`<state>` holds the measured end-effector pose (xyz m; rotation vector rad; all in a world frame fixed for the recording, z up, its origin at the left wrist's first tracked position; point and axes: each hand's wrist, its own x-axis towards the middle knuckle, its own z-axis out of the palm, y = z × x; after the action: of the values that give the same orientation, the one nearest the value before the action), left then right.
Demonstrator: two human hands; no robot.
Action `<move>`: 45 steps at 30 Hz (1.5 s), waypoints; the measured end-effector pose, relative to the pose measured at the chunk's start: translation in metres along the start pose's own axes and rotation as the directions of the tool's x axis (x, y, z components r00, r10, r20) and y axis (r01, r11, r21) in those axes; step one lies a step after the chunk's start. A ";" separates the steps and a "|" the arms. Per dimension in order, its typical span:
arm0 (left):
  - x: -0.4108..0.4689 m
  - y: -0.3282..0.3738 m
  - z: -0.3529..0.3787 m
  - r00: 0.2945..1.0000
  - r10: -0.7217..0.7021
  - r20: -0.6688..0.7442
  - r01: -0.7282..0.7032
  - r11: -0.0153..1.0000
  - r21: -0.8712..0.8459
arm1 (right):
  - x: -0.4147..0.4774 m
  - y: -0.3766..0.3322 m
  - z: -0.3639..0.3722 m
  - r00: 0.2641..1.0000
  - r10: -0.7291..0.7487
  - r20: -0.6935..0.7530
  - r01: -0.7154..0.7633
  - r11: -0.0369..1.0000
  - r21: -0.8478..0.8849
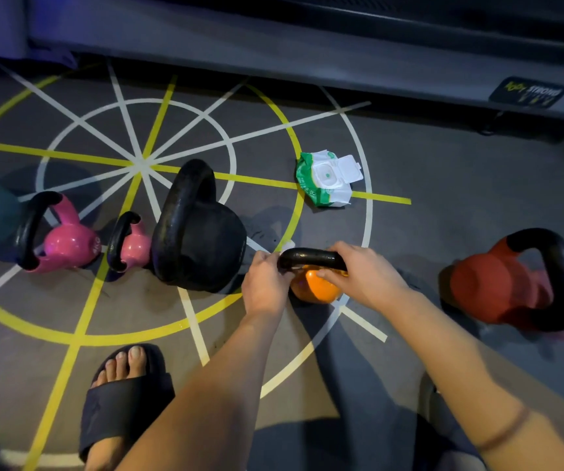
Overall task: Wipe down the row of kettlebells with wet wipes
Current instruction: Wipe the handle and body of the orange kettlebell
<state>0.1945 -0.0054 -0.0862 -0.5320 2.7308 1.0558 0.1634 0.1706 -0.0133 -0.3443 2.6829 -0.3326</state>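
A small orange kettlebell (314, 289) with a black handle stands on the floor in the middle of the row. My right hand (365, 277) is closed around the right end of that handle. My left hand (265, 283) presses a white wet wipe (288, 246) against the handle's left end; only a corner of the wipe shows. To the left stand a large black kettlebell (202, 232) and two pink ones (66, 243) (134, 248). A red kettlebell (511, 283) stands to the right.
A green and white wet wipe pack (328, 178) lies open on the floor behind the orange kettlebell. A grey bench or machine base (308, 52) runs along the back. My sandalled foot (121, 402) is at the bottom left. Yellow and white lines mark the floor.
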 end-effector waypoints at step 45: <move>0.069 0.022 -0.114 0.980 0.029 -0.198 -0.075 0.971 -0.227 | 0.092 -0.132 0.016 0.565 0.807 0.170 -0.555 0.220 0.803</move>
<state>0.1198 -0.0864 -0.0078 -0.6307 2.8148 1.4208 0.1133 0.0173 -0.0245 1.2811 2.2440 -1.2841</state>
